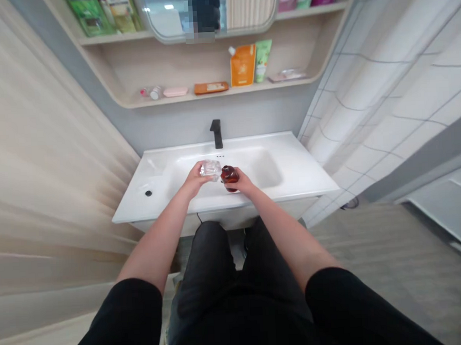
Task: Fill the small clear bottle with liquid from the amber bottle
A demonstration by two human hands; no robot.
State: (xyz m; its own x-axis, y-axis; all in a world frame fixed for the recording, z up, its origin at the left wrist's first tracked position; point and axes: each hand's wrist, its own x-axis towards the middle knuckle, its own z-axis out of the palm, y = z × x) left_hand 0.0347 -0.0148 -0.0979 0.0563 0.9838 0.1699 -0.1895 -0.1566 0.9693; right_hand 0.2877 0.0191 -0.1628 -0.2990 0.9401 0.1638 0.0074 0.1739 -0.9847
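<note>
Over the white sink basin [269,165], my left hand [195,179] is closed round a clear, transparent container [211,169]. Just to its right, my right hand [242,182] grips a dark red-brown bottle [229,175], whose top leans toward the clear container. The two objects are very close together; whether they touch cannot be told. Behind them a black faucet [216,134] stands at the back edge of the basin. What is inside the clear container is too small to make out.
Above the sink, a wall shelf [170,62] holds an orange pouch [243,65], a green tube [262,61], a pink bar [175,92] and an orange packet [211,88]. A mirror [210,11] hangs over it. Curtains are at both sides. A black drain hole [148,193] lies left on the counter.
</note>
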